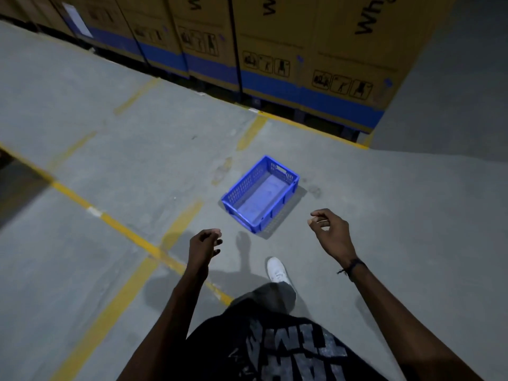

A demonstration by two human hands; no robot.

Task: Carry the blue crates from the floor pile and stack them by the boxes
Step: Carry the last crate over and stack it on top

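Neither grip holds anything: the left hand (204,244) and the right hand (331,233) both hang out in front of the body with fingers loosely curled and apart from every object. Between and beyond them, at about 12 o'clock from the person, a single blue perforated plastic crate (261,194) sits upright on the grey concrete floor (123,166), mouth up and with nothing inside, turned at an angle so one corner points toward the person. It lies near both hands without touching either; the right hand is just beside its near right corner.

At 12 to 1 o'clock beyond the crate stands a row of tall brown cardboard boxes (316,59) with a blue band low on their faces and black handling pictograms. Yellow painted floor lines (129,233) run across the concrete from 9 o'clock toward 6 o'clock. A dark cord wristband (353,266) circles the right wrist. One white shoe (277,269) is planted at 6 o'clock from the crate, below a dark trouser leg and a black printed shirt (288,350).
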